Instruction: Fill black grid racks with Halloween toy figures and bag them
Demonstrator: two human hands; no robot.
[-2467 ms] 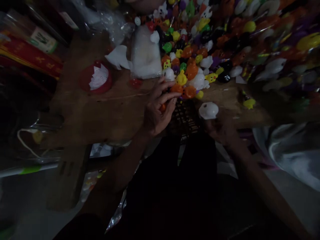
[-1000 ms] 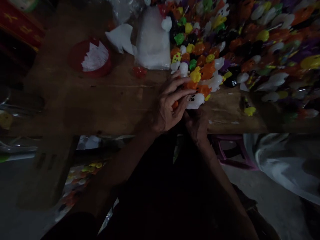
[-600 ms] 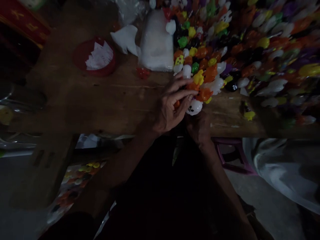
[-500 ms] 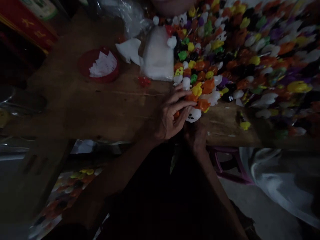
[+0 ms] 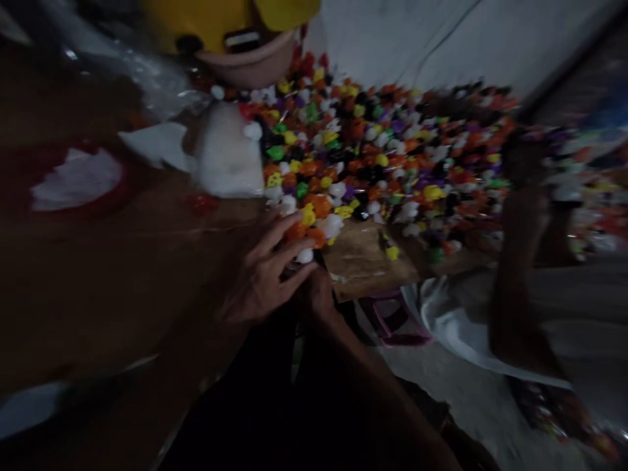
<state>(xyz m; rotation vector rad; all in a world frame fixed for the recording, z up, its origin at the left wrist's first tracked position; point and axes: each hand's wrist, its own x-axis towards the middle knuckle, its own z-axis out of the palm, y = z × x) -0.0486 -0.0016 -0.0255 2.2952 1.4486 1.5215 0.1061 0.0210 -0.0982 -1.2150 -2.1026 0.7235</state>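
Note:
My left hand [image 5: 265, 271] reaches over the table's front edge with its fingers stretched and apart. Its fingertips touch a small cluster of toys: a white round piece [image 5: 305, 255], orange pieces [image 5: 315, 237] and a yellow piece [image 5: 308, 214]. Right beside it, low at the table edge, is my right hand [image 5: 318, 291]. Its fingers are in shadow, partly behind the left hand, so I cannot make out a grip. Beyond both hands spreads a large heap of small plastic toys [image 5: 353, 140] in orange, white, black, yellow, green and purple.
A whitish plastic-wrapped stack [image 5: 230, 157] stands left of the heap. Further left are white slips [image 5: 78, 180] in a red dish. A pink basin [image 5: 255, 60] is at the back. Another person's arm [image 5: 520, 261] reaches in from the right, above a purple stool [image 5: 392, 320].
The view has swung right, so the table's contents sit further left and another person's arms now show. Both my hands stay by the same toy cluster.

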